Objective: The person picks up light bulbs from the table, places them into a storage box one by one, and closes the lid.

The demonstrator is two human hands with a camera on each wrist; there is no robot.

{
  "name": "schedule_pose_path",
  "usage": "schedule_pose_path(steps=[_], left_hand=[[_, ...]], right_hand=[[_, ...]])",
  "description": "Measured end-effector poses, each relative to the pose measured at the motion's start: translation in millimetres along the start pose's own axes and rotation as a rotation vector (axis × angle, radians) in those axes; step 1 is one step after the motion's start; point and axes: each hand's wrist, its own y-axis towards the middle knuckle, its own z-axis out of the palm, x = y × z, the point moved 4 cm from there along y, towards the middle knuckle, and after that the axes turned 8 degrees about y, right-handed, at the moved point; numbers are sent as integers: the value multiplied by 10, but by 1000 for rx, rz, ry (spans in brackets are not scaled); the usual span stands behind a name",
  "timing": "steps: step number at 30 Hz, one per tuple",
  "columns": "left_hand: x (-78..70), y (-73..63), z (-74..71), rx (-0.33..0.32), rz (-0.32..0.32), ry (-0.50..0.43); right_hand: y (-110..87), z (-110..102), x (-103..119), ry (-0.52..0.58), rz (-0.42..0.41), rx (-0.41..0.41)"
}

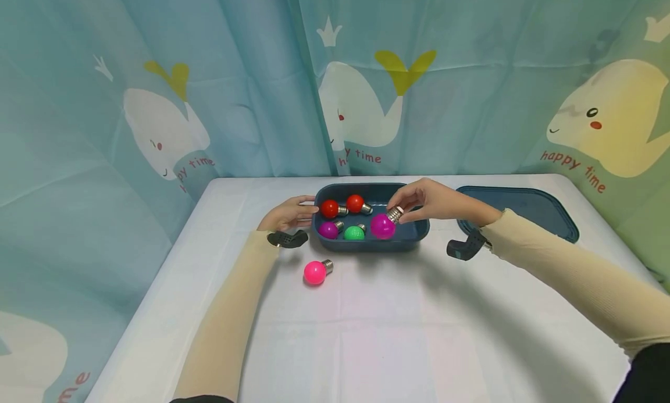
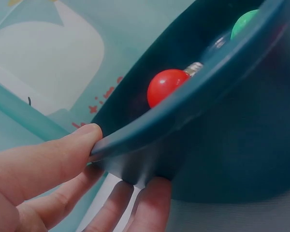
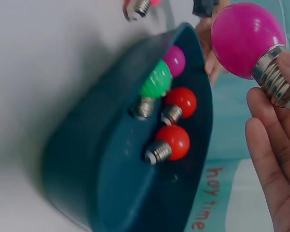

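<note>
My right hand (image 1: 426, 199) pinches a large purple light bulb (image 1: 383, 226) by its metal screw base, the globe hanging over the right half of a dark blue bin (image 1: 403, 246). In the right wrist view, the purple bulb (image 3: 246, 38) is held up beside the bin, its base between thumb and fingertips. My left hand (image 1: 289, 214) touches the bin's left end; in the left wrist view its fairly straight fingers (image 2: 152, 203) rest against the rim and outer wall. Inside the bin lie two red bulbs (image 3: 176, 140), a green bulb (image 1: 354, 232) and another purple bulb (image 1: 328, 229).
A pink bulb (image 1: 315, 273) lies on the white-covered table (image 1: 356, 345) in front of the bin's left part. To the right, a flat dark blue lid (image 1: 528, 208) sits partly behind my right wrist. A curtain with whale prints (image 1: 361, 112) hangs behind the table.
</note>
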Motion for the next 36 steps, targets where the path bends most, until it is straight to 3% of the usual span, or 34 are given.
schedule_pose_path(steps=[13,20,36], left_hand=[[-10,-29,-1,11,25,-8],[2,-9,-7,-1,12,-12],[12,-17,-2,-19,-3,-13]], right_hand=[[282,-231,-81,-52,66,-55],[465,-232,-119,-98,74,-87],[799,-126,-416,-42,38,-98]])
